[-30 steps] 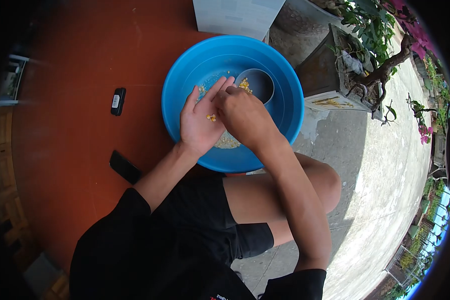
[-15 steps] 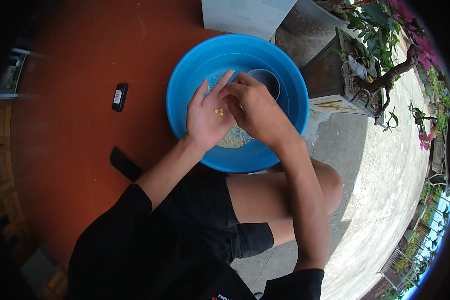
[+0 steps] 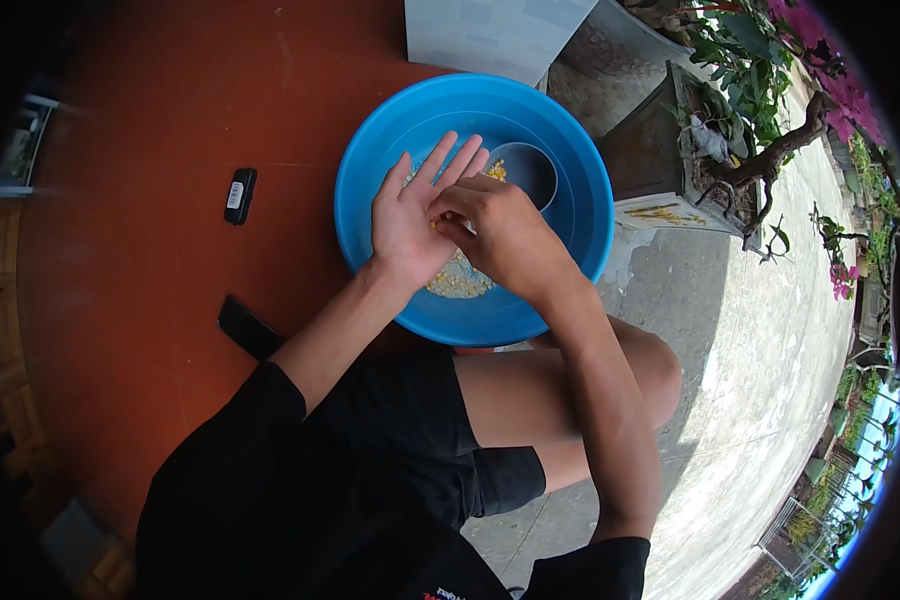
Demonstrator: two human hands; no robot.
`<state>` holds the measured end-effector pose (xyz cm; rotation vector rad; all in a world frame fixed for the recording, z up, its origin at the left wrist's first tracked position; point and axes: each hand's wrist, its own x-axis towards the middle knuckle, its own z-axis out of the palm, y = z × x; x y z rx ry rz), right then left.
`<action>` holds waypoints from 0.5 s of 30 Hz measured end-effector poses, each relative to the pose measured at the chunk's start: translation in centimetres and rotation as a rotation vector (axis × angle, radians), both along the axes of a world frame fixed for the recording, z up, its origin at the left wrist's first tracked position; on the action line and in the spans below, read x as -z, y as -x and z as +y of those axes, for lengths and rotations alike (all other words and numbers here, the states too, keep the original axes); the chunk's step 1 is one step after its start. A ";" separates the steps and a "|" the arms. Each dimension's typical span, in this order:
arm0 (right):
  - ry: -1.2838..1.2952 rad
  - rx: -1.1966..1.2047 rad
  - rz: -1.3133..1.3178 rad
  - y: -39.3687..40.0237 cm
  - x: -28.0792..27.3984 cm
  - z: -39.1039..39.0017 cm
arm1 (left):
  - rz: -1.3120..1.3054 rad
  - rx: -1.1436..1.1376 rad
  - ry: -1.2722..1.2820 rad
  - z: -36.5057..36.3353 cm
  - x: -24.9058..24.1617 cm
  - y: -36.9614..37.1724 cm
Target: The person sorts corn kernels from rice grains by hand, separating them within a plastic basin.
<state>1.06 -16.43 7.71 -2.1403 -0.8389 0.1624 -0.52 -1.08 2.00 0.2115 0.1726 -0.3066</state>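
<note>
My left hand is held palm up over the blue basin, its fingers stretched out and apart. A few yellow corn kernels lie on that palm. Above them, my right hand has thumb and fingers pinched together at the kernels; the fingertips partly hide what they grip. Below the hands, more kernels mixed with pale broken bits are spread on the basin's bottom. A round grey bowl sits inside the basin on the right, with yellow kernels at its left side.
On the red-brown floor to the left lie a small black device with a white label and a black phone-like object. A white box stands behind the basin. Potted plants stand to the right, beside concrete paving.
My right hand has moved slightly down and left, its fingertips now over the kernels in my left palm. More of my left fingers and the kernels by the bowl now show.
</note>
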 end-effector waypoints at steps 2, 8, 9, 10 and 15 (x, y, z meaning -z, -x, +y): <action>-0.034 0.015 0.008 0.1 0.0 0.2 | 0.000 -0.003 -0.015 0.1 -0.3 0.1; -0.049 0.015 0.103 0.2 -1.1 0.3 | -0.019 -0.003 -0.011 0.2 -0.4 0.0; -0.033 0.010 0.125 0.1 -1.2 0.3 | -0.012 -0.005 -0.015 0.1 -0.6 0.0; -0.058 0.007 0.163 0.1 -1.3 0.2 | -0.005 -0.008 -0.022 0.0 -0.8 0.0; -0.097 0.024 0.253 0.0 -1.4 0.0 | -0.065 0.016 -0.025 -0.3 -0.6 -0.2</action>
